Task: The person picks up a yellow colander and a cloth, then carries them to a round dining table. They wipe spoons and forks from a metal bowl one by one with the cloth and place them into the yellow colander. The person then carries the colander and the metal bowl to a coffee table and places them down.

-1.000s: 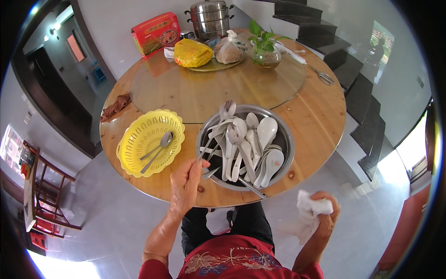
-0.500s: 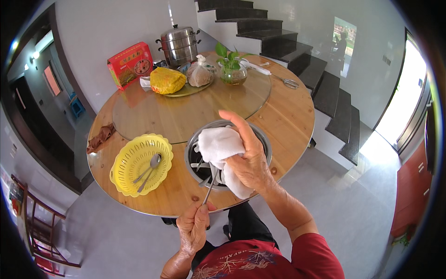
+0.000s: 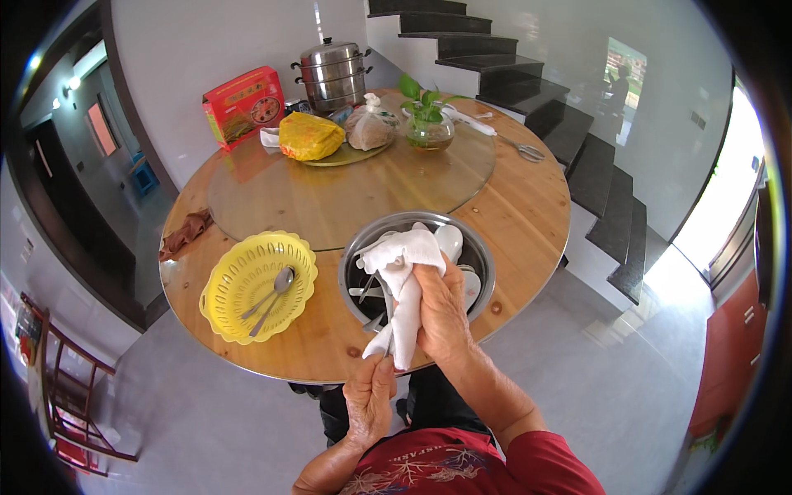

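Right now the right hand (image 3: 441, 309) has its fingers wrapped around a white cloth (image 3: 402, 285), bunched over the near rim of the steel bowl (image 3: 487, 264) on the round wooden counter (image 3: 528, 206), while the left hand (image 3: 369, 396) sits just below the counter edge with its fingers pinched on the lower end of what looks like a metal spoon handle; most of that piece is hidden inside the cloth, so its shape cannot be told. The cloth looks soft and limp, light, and will drape and bunch wherever it is gripped, so a full-palm hold suits it. The utensil would be stiff, thin and smooth, likely slippery if wet, so its narrow handle end is the surest place to grip. More pale spoons (image 3: 452, 241) lie in the bowl. Just left of it a yellow basket (image 3: 223, 285) holds two metal spoons (image 3: 272, 293).
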The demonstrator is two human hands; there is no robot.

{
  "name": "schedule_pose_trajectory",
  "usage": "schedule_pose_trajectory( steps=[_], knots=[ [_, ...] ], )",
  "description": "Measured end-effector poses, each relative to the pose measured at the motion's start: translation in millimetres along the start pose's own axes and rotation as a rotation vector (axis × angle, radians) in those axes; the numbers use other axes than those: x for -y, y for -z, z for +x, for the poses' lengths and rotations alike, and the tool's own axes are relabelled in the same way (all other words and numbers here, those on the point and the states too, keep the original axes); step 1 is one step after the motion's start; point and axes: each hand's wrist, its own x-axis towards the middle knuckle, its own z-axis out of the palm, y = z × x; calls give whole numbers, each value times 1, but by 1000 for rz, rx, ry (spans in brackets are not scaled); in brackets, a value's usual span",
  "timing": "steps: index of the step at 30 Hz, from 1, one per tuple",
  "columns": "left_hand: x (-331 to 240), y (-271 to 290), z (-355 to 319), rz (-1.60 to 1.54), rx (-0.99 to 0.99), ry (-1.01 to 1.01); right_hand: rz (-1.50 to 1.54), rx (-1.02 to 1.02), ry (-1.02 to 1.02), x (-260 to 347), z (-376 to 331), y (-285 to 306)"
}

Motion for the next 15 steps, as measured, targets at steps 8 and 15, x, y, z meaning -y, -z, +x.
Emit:
schedule_pose_trajectory(
  steps=[8,15],
  knots=[
    [2,18,17,-45,-4,35,-559,103,-98,-19,-35,18],
    [5,33,10,-546,33,120,-1280,14,774,30,0,24]
  ],
)
